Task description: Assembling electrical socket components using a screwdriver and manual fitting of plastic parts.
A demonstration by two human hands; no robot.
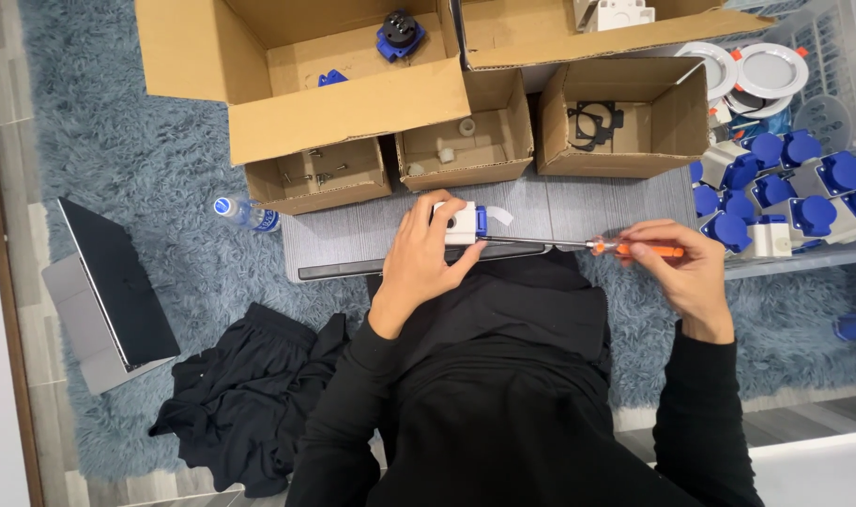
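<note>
My left hand [420, 260] grips a small white socket box with a blue part [466, 223], pressed on the grey board [578, 207] on my lap. My right hand [686, 268] holds an orange-handled screwdriver [634, 249] level. Its long metal shaft runs left and the tip meets the side of the white box.
Three small open cardboard boxes stand behind the board: screws [317, 176], white parts [464, 141], black gaskets [597, 122]. A large carton [353, 56] holds a blue socket. A clear bin of blue-and-white sockets [794, 202] sits right. A water bottle [245, 213] and laptop [114, 282] lie left.
</note>
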